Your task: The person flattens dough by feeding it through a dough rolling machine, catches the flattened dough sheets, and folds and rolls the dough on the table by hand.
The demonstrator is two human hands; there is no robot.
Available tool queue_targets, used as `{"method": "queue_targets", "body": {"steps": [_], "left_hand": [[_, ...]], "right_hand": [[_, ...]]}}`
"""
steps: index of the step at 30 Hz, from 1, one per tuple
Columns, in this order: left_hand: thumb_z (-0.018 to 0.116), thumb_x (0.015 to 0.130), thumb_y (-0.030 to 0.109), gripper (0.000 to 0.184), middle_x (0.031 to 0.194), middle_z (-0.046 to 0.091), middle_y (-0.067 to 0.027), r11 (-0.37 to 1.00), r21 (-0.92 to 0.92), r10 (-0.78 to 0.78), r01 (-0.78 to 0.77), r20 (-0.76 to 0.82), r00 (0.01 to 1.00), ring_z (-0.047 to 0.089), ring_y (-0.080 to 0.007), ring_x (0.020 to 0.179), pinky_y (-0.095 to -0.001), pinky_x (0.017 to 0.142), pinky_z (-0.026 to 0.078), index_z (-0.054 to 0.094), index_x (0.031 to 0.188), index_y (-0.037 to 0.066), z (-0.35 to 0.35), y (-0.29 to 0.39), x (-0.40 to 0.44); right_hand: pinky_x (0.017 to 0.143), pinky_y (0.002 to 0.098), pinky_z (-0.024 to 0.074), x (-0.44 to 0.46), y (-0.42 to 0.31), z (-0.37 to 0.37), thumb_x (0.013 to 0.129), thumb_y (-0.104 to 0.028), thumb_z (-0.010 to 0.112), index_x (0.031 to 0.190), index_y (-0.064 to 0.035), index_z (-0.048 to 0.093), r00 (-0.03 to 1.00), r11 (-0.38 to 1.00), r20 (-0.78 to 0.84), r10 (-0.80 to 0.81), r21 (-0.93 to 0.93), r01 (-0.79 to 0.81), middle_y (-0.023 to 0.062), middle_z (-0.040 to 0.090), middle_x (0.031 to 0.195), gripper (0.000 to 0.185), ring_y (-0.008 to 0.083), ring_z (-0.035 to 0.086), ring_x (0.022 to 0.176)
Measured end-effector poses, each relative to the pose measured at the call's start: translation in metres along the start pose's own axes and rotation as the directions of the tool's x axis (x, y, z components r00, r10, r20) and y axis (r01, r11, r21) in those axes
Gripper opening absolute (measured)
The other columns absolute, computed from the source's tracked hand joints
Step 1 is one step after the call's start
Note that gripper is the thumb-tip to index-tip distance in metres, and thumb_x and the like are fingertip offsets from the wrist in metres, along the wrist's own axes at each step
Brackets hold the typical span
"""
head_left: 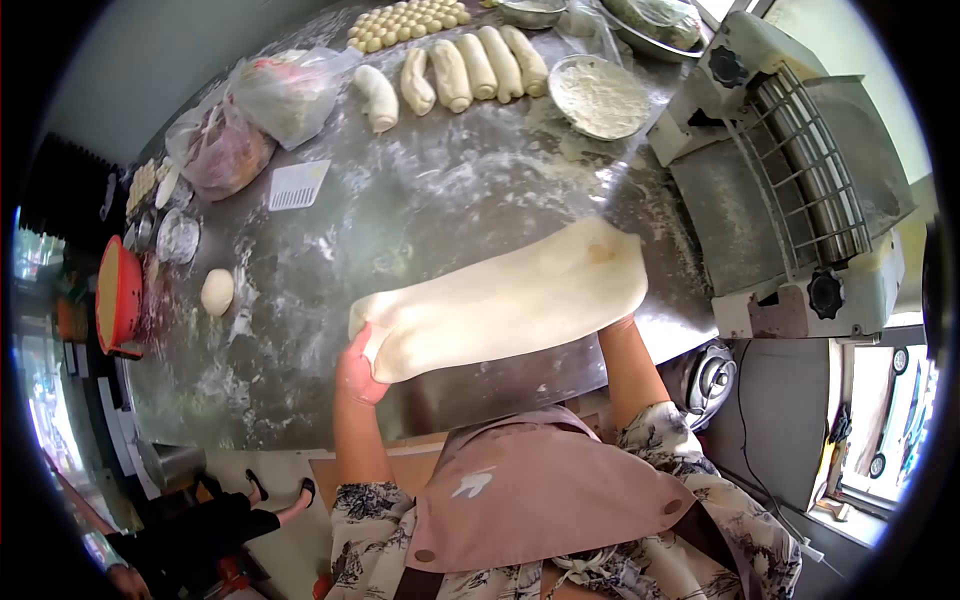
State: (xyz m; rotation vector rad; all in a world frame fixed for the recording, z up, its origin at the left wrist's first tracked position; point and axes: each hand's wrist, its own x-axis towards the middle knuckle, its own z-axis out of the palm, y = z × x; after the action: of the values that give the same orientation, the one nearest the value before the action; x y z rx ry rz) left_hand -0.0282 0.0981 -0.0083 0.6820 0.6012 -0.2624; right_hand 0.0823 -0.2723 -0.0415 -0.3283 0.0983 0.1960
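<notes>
A long, wide sheet of pale dough (pixel 510 300) stretches between my two hands above the front part of the metal table. My left hand (pixel 360 372) is closed on its left end, where the dough is folded over. At the right end, my right hand (pixel 618 325) is mostly hidden beneath the sheet; only its edge and the wrist show, and its fingers cannot be seen. Rolled dough logs (pixel 478 66) lie in a row at the back of the table (pixel 330 240). A small round dough ball (pixel 217 292) sits at the left.
A dough roller machine (pixel 800 180) stands at the right. At the back are a bowl of flour (pixel 600 97) and small dough pieces (pixel 405 22). Plastic bags (pixel 225 150), a white scraper (pixel 298 186) and a red basin (pixel 118 295) are at the left. Another person (pixel 200 540) is at the lower left.
</notes>
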Motion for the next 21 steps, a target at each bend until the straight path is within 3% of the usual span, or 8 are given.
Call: {"method": "queue_targets", "body": {"steps": [5, 8, 12, 15, 16, 18, 20, 21], "left_hand": [[0.057, 0.094, 0.021, 0.039, 0.12, 0.061, -0.0126, 0.954, 0.296, 0.137, -0.034, -0.336, 0.932, 0.061, -0.0262, 0.108, -0.0432, 0.094, 0.049, 0.052, 0.127, 0.001, -0.08, -0.035, 0.023], [0.059, 0.093, 0.017, 0.035, 0.115, 0.063, -0.0106, 0.868, 0.479, 0.282, -0.128, -0.265, 0.922, 0.062, -0.0209, 0.101, -0.0344, 0.085, 0.05, 0.056, 0.123, 0.001, -0.088, -0.04, 0.034], [0.059, 0.091, 0.021, 0.024, 0.095, 0.067, -0.0087, 0.508, 0.84, 0.552, -0.192, -0.147, 0.821, 0.062, -0.018, 0.082, -0.0344, 0.074, 0.048, 0.063, 0.102, 0.0, -0.068, -0.038, 0.032], [0.06, 0.09, 0.021, 0.021, 0.082, 0.066, -0.0071, 0.375, 0.901, 0.635, -0.218, -0.078, 0.769, 0.059, -0.0122, 0.073, -0.0323, 0.068, 0.047, 0.063, 0.094, 0.0, -0.056, -0.037, 0.027], [0.059, 0.09, 0.021, 0.021, 0.081, 0.065, -0.0065, 0.424, 0.869, 0.632, -0.255, -0.082, 0.771, 0.058, -0.0115, 0.072, -0.0316, 0.067, 0.047, 0.062, 0.094, 0.0, -0.054, -0.04, 0.029], [0.058, 0.091, 0.02, 0.019, 0.079, 0.064, -0.0051, 0.528, 0.781, 0.607, -0.334, -0.072, 0.791, 0.057, -0.0101, 0.07, -0.0301, 0.063, 0.046, 0.061, 0.093, 0.001, -0.035, -0.047, 0.028], [0.057, 0.093, 0.019, 0.016, 0.075, 0.06, -0.0025, 0.578, 0.74, 0.533, -0.344, -0.022, 0.846, 0.054, -0.0087, 0.066, -0.0283, 0.06, 0.044, 0.058, 0.092, 0.003, 0.009, -0.053, 0.018], [0.055, 0.096, 0.018, 0.025, 0.093, 0.062, -0.0015, 0.627, 0.684, 0.442, -0.372, 0.08, 0.893, 0.056, -0.007, 0.078, -0.023, 0.071, 0.046, 0.058, 0.117, 0.004, 0.005, -0.067, 0.033]], "right_hand": [[0.105, 0.0472, 0.0379, -0.022, 0.031, -0.056, 0.096, -0.042, 0.036, 0.135, -0.0078, 0.045, 0.993, 0.997, -0.12, -0.016, -0.07, 0.007, 0.0121, 0.05, 0.135, 0.053, 0.0301, 0.047, 0.124], [0.105, 0.0485, 0.0371, -0.021, 0.032, -0.053, 0.096, -0.042, 0.033, 0.136, -0.0096, 0.045, 0.978, 0.998, -0.206, -0.042, -0.06, 0.03, 0.0123, 0.049, 0.136, 0.053, 0.0327, 0.046, 0.125], [0.103, 0.0475, 0.0396, -0.021, 0.03, -0.022, 0.095, -0.038, 0.036, 0.135, -0.0076, 0.047, 0.995, 0.992, -0.096, 0.022, -0.119, -0.033, 0.011, 0.053, 0.132, 0.051, 0.0321, 0.05, 0.122], [0.105, 0.0451, 0.0382, -0.025, 0.044, -0.001, 0.095, -0.038, 0.035, 0.14, -0.009, 0.043, 0.986, 0.907, -0.079, 0.148, -0.387, -0.167, 0.0116, 0.048, 0.138, 0.055, 0.0302, 0.047, 0.126], [0.115, 0.041, 0.022, -0.028, 0.057, 0.005, 0.095, -0.032, 0.032, 0.148, -0.0106, 0.031, 0.991, 0.686, -0.006, 0.136, -0.721, -0.098, 0.0121, 0.035, 0.15, 0.058, 0.0324, 0.033, 0.137], [0.116, 0.0395, 0.0152, -0.023, 0.095, 0.008, 0.094, -0.026, 0.039, 0.147, -0.0084, 0.032, 0.974, -0.239, 0.13, 0.187, -0.955, 0.174, 0.0153, 0.034, 0.15, 0.056, 0.0328, 0.027, 0.141], [0.117, 0.0386, 0.0134, -0.036, 0.112, 0.019, 0.092, -0.022, 0.043, 0.146, -0.0061, 0.032, 0.931, -0.47, 0.229, 0.283, -0.814, 0.343, 0.0169, 0.034, 0.149, 0.057, 0.0332, 0.025, 0.142], [0.117, 0.0382, 0.0125, -0.041, 0.117, 0.022, 0.091, -0.02, 0.045, 0.145, -0.0049, 0.033, 0.901, -0.564, 0.269, 0.34, -0.709, 0.424, 0.0176, 0.034, 0.149, 0.057, 0.0335, 0.024, 0.142]]}}
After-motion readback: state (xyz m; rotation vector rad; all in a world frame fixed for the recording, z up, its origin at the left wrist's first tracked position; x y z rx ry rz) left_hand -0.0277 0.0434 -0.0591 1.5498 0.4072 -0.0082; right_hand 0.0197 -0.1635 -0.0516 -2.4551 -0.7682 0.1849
